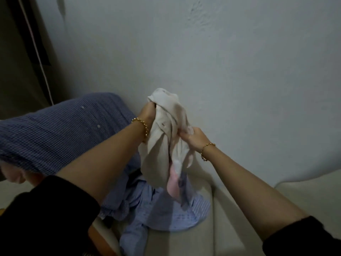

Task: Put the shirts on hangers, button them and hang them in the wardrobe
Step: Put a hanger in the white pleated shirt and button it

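Note:
A crumpled cream shirt [162, 141] hangs in the air in front of the pale wall, held up by both hands. My left hand [146, 112] grips its upper part from the left, fingers buried in the cloth. My right hand [191, 136] pinches a fold on its right side. Something pink [173, 179] hangs from the shirt's lower end. Below lies a heap of light blue shirts [162, 209] on the beige sofa [230, 209]. No hanger is in view.
A dark blue checked cloth [55, 132] drapes over the sofa's left arm or a cushion. A dark curtain or door edge [27, 52] stands at the far left. The bare pale wall [221, 61] fills the background, close behind the hands.

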